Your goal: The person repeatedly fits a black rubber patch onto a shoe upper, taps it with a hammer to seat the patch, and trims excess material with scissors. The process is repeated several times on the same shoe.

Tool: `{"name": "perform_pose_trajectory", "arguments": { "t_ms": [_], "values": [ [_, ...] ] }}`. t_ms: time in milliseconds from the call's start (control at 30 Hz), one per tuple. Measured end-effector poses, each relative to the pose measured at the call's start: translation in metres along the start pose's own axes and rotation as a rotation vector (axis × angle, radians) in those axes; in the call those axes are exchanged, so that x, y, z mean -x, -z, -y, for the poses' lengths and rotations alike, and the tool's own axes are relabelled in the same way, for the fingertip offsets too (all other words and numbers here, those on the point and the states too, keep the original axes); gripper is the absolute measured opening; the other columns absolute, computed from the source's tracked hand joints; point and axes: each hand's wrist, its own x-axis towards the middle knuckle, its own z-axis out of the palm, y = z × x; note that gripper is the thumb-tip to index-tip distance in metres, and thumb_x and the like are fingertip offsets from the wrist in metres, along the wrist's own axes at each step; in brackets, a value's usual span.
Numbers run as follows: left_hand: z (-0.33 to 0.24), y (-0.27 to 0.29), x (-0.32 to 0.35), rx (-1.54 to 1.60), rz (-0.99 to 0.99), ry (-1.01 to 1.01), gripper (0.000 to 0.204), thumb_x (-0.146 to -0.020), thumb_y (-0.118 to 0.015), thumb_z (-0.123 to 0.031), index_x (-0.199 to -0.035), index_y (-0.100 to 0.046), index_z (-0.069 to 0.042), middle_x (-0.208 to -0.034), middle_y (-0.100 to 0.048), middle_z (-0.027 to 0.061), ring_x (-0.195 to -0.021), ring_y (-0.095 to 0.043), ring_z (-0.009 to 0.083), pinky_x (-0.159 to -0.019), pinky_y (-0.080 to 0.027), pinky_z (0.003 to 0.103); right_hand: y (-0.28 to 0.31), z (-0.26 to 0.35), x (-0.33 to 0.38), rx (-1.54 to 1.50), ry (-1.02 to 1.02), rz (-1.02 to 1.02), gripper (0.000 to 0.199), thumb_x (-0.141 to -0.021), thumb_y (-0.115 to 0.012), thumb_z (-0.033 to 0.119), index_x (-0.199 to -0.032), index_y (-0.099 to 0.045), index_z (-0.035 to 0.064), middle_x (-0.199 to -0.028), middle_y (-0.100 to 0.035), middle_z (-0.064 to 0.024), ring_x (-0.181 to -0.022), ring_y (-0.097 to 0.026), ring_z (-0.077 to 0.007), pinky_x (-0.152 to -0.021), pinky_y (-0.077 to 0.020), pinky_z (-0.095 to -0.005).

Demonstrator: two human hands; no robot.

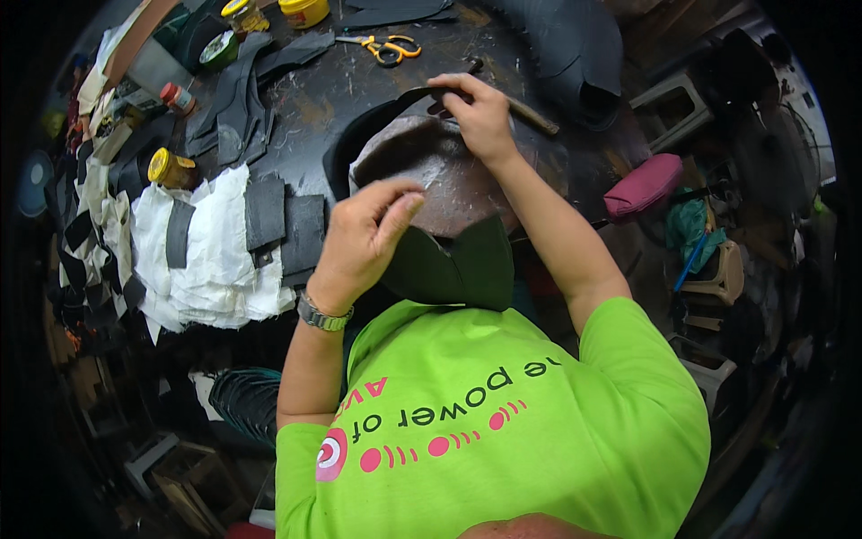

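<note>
My right hand (479, 115) is closed, its fingertips pinching the upper edge of a curved black sheet piece (339, 160). That piece bends around the far left side of a worn grey-brown rounded block (449, 180). Left of the block, my left hand (366, 225) is raised with its fingers curled in and the thumb against them; whatever it may hold is hidden. Below the block, close to my body, stands a dark folded sheet piece (462, 269) with a notch in its top edge. A hammer (535, 117) lies just beyond my right hand, partly covered by it.
Orange-handled scissors (388, 49) lie on the dark table (305, 99). Black cut pieces (235, 103), a stack of white cloth (211, 260) and a yellow jar (171, 169) are at the left. At the right are large black sheets (570, 54) and a pink pouch (643, 186).
</note>
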Motion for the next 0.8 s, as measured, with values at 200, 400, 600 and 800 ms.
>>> {"name": "perform_pose_trajectory", "arguments": {
  "t_ms": [200,400,600,800],
  "values": [
    [0.004,0.016,-0.001,0.042,-0.001,0.218,0.052,-0.109,-0.048,-0.041,-0.128,-0.062,0.005,-0.101,-0.072,0.0101,-0.075,-0.065,0.0113,-0.071,-0.050,0.024,0.007,0.073,0.076,0.370,0.606,0.096,0.036,-0.072,-0.078,0.003,-0.107,-0.072,0.0045,-0.080,-0.061,-0.0115,-0.066,-0.065,-0.0279,-0.057,-0.0515,-0.0363],
    [0.006,0.015,-0.003,0.097,-0.028,0.393,0.039,-0.105,-0.057,-0.035,-0.094,-0.064,0.002,-0.075,-0.064,0.0066,-0.070,-0.061,0.0109,-0.065,-0.048,0.028,0.006,0.092,0.095,0.284,0.647,0.201,0.040,-0.070,-0.078,0.007,-0.109,-0.071,0.0018,-0.082,-0.063,-0.0115,-0.067,-0.065,-0.0259,-0.057,-0.0517,-0.0348],
    [0.002,0.016,0.003,0.675,-0.085,0.326,0.017,-0.104,-0.058,-0.014,-0.101,-0.064,0.001,-0.087,-0.066,-0.0013,-0.076,-0.057,0.0035,-0.069,-0.049,0.020,0.019,0.092,0.108,0.209,0.306,0.293,0.030,-0.085,-0.070,0.004,-0.114,-0.070,-0.0012,-0.087,-0.065,-0.0168,-0.072,-0.067,-0.0250,-0.067,-0.0537,-0.0299],
    [0.008,0.013,0.007,0.606,-0.165,0.253,0.016,-0.106,-0.056,-0.013,-0.100,-0.062,0.000,-0.094,-0.065,-0.0031,-0.085,-0.057,0.0020,-0.074,-0.047,0.017,0.051,0.148,0.105,-0.376,-0.380,0.486,0.035,-0.094,-0.074,0.022,-0.120,-0.064,0.0010,-0.086,-0.066,-0.0118,-0.076,-0.069,-0.0170,-0.073,-0.0555,-0.0302]
  ]
}}
